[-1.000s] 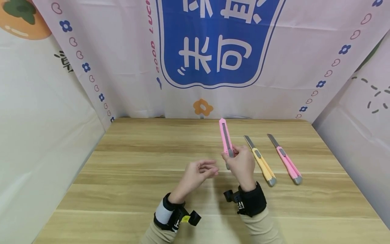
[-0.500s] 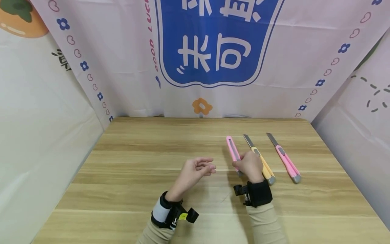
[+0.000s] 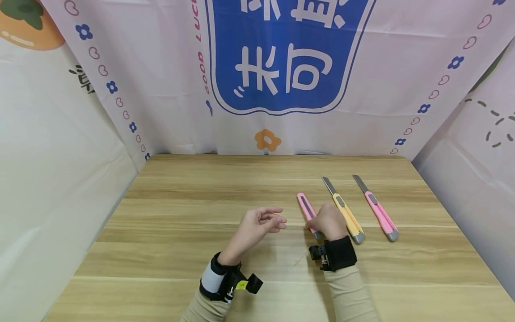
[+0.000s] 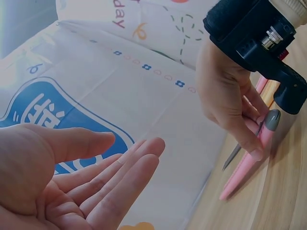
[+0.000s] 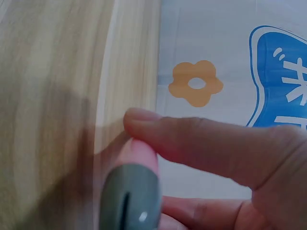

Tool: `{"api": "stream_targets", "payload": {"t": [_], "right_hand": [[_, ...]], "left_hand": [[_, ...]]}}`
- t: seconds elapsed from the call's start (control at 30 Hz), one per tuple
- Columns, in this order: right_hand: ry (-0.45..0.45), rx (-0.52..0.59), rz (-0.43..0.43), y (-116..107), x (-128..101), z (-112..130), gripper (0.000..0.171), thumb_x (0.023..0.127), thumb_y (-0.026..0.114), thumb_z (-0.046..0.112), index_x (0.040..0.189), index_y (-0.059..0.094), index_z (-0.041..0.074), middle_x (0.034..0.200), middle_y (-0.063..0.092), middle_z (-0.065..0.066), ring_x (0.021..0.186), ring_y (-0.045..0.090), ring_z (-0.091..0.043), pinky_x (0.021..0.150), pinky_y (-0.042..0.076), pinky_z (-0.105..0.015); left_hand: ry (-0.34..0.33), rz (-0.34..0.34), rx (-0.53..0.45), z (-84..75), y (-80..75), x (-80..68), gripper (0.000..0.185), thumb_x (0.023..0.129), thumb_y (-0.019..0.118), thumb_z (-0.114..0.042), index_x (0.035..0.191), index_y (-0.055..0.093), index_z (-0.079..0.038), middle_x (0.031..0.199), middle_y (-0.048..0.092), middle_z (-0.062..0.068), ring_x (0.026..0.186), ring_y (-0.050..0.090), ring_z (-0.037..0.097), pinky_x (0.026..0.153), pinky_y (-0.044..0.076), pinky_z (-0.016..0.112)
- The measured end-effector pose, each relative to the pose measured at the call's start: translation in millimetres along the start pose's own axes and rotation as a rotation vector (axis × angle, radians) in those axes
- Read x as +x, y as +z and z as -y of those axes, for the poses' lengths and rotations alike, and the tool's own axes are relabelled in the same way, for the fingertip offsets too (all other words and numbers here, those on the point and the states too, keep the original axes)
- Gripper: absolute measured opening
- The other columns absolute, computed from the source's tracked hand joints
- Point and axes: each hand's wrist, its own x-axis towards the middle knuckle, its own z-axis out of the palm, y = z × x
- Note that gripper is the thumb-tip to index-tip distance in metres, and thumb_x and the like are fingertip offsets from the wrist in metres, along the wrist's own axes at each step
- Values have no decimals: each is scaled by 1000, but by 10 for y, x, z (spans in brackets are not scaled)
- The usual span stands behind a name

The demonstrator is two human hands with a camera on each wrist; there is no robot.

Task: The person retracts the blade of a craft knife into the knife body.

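Observation:
My right hand point(image 3: 331, 222) pinches a pink utility knife point(image 3: 305, 206) low over the wooden table, close to its grey end. No blade sticks out of the tip of this knife. The right wrist view shows the thumb point(image 5: 201, 148) on the pink body just past the grey end cap point(image 5: 129, 196). To its right lie a yellow utility knife point(image 3: 347, 214) and another pink utility knife point(image 3: 380, 215), both with blades extended toward the back. My left hand point(image 3: 257, 229) hovers to the left, fingers relaxed and holding nothing; its palm point(image 4: 62, 201) shows in the left wrist view.
The wooden table point(image 3: 181, 197) ends at a printed cloth point(image 3: 169, 116) hanging behind it, with more white cloth point(image 3: 52, 179) on both sides. Black camera straps point(image 3: 339, 254) sit on both wrists.
My right hand has moved right and down toward the table with the pink utility knife, bringing it beside the yellow one. The left hand has barely moved.

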Motion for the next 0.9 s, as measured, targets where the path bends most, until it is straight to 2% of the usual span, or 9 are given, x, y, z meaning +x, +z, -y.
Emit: {"api": "stream_targets", "payload": {"t": [0.17, 0.4, 0.6, 0.9], "right_hand": [[31, -15, 6, 28, 17, -5, 33, 64, 87, 26, 67, 60, 6, 59, 53, -1, 52, 51, -15, 42, 37, -22], [84, -53, 46, 65, 44, -6, 37, 64, 87, 31, 68, 60, 7, 60, 54, -1, 53, 52, -14, 42, 39, -21], [69, -89, 49, 76, 58, -12, 39, 64, 87, 35, 65, 59, 8, 59, 54, -1, 53, 53, -14, 42, 37, -21], [74, -62, 71, 66, 57, -14, 40, 64, 87, 36, 67, 60, 7, 60, 53, -1, 55, 52, -15, 43, 36, -22]], "left_hand": [[-11, 13, -10, 1, -14, -4, 34, 96, 53, -3, 128, 54, 8, 113, 67, 31, 101, 71, 33, 86, 62, 32], [-2, 26, -9, -3, -27, -10, 34, 97, 52, -4, 129, 53, 9, 114, 66, 31, 101, 70, 35, 86, 62, 33], [-8, 21, -7, -20, -28, -11, 33, 98, 52, -5, 128, 54, 8, 114, 66, 31, 102, 70, 35, 86, 62, 33], [-26, 21, -16, -20, -38, -14, 33, 98, 52, -6, 128, 54, 7, 114, 66, 31, 102, 70, 33, 87, 62, 33]]}}
